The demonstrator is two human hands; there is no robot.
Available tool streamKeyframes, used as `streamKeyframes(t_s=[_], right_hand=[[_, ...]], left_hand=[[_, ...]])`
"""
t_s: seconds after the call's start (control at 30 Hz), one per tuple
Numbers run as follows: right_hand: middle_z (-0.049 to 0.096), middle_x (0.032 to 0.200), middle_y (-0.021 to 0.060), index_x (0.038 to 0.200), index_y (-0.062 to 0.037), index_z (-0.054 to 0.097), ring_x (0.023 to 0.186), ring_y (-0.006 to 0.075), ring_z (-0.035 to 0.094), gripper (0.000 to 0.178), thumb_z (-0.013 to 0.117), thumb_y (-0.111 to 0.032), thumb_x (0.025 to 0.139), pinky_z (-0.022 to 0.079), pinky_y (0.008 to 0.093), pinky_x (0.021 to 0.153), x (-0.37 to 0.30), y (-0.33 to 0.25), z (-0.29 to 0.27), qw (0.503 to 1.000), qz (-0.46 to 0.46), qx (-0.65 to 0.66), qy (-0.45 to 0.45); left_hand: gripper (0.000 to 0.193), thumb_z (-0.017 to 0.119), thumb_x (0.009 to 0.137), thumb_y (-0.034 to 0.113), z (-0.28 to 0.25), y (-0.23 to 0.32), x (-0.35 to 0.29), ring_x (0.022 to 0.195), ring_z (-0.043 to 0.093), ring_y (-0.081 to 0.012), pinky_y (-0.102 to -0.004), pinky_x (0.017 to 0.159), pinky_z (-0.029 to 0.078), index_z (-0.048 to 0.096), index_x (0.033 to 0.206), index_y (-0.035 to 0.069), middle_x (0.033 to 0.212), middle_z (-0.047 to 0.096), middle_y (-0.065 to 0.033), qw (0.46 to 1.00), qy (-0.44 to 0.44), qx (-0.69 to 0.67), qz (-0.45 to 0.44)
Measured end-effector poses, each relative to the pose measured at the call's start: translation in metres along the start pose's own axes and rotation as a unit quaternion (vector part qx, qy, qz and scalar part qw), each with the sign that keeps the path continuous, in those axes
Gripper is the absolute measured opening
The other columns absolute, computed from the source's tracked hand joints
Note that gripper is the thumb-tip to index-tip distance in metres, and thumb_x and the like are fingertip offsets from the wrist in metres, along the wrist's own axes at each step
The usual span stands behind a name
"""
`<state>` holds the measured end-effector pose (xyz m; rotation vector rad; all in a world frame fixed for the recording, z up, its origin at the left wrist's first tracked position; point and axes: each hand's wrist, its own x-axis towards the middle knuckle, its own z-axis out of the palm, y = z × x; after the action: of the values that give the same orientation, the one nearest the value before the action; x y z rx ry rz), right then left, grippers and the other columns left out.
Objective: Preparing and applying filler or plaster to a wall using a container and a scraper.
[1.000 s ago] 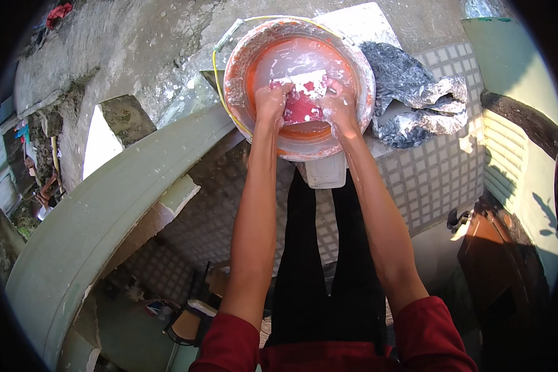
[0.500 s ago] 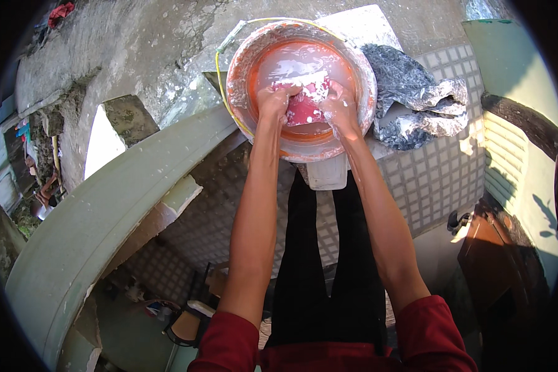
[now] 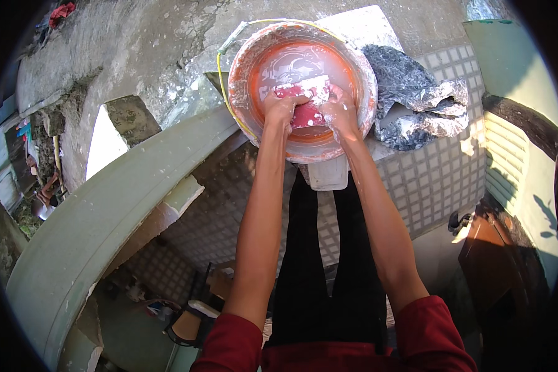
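Note:
Over an orange bucket (image 3: 366, 79) caked with white residue, both hands hold a flat red piece (image 3: 306, 115) smeared with white paste; its exact kind is unclear. My left hand (image 3: 280, 110) grips its left side, thumb reaching across the face. At the right side, my right hand (image 3: 339, 115) is closed on the same piece, with white paste on its fingers. Cloudy whitish water (image 3: 297, 57) fills the bucket's inside below the hands. The bucket's handle (image 3: 220, 68), yellow with a pale grip, hangs over on the left.
A crumpled dark sack (image 3: 403, 77) dusted white lies right of the bucket. Behind it is a white board (image 3: 366, 26). A translucent plastic container (image 3: 328, 175) sits at the near side. A curved pale green ledge (image 3: 105, 180) sweeps along the left; tiled floor (image 3: 415, 186) lies below.
My left hand has shifted slightly right, its thumb further across the red piece. The paste patch on the piece looks smaller, and ripples show in the water.

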<state>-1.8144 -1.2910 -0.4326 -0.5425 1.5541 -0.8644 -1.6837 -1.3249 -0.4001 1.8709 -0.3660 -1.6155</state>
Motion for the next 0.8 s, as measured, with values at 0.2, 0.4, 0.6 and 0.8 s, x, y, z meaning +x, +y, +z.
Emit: streamKeyframes(t_s=[0.2,0.4,0.6,0.8], right_hand=[[0.066,0.083,0.0068,0.117,0.0009,0.059,0.072,0.0127,0.062,0.049,0.057,-0.001,0.068,0.049,0.0262,0.063,0.003,-0.002,0.001,0.999,-0.050,-0.001,-0.019],[0.067,0.081,0.0069,0.113,-0.0014,0.062,0.072,0.0118,0.062,0.046,0.054,0.002,0.068,0.049,0.0266,0.064,0.000,-0.008,0.006,0.996,-0.083,-0.025,0.022],[0.067,0.080,0.0071,0.112,-0.0006,0.062,0.072,0.0129,0.062,0.045,0.054,0.001,0.068,0.049,0.0268,0.066,-0.014,-0.026,0.008,0.990,-0.084,-0.117,-0.006],[0.066,0.079,0.0067,0.108,0.0010,0.063,0.069,0.0118,0.060,0.042,0.056,0.001,0.067,0.048,0.0270,0.063,0.004,0.007,0.001,0.998,-0.049,-0.031,0.039]], left_hand=[[0.037,0.071,0.065,-0.011,0.004,0.004,0.026,0.066,0.067,-0.0281,-0.0379,0.056,0.059,0.056,0.099,-0.011,0.087,0.065,-0.0206,1.000,-0.019,0.012,-0.019],[0.032,0.072,0.066,-0.008,0.005,-0.003,0.024,0.065,0.067,-0.0263,-0.0364,0.052,0.057,0.059,0.095,-0.009,0.084,0.065,-0.0183,1.000,0.026,-0.008,0.001],[0.050,0.081,0.061,0.001,-0.002,-0.008,0.035,0.073,0.064,-0.0235,-0.0364,0.061,0.052,0.058,0.105,-0.009,0.090,0.065,-0.0146,0.999,0.038,-0.001,-0.014],[0.051,0.083,0.061,0.015,-0.001,-0.014,0.035,0.073,0.065,-0.0249,-0.0329,0.066,0.051,0.063,0.104,-0.004,0.092,0.066,-0.0178,0.980,0.035,0.156,0.118]])
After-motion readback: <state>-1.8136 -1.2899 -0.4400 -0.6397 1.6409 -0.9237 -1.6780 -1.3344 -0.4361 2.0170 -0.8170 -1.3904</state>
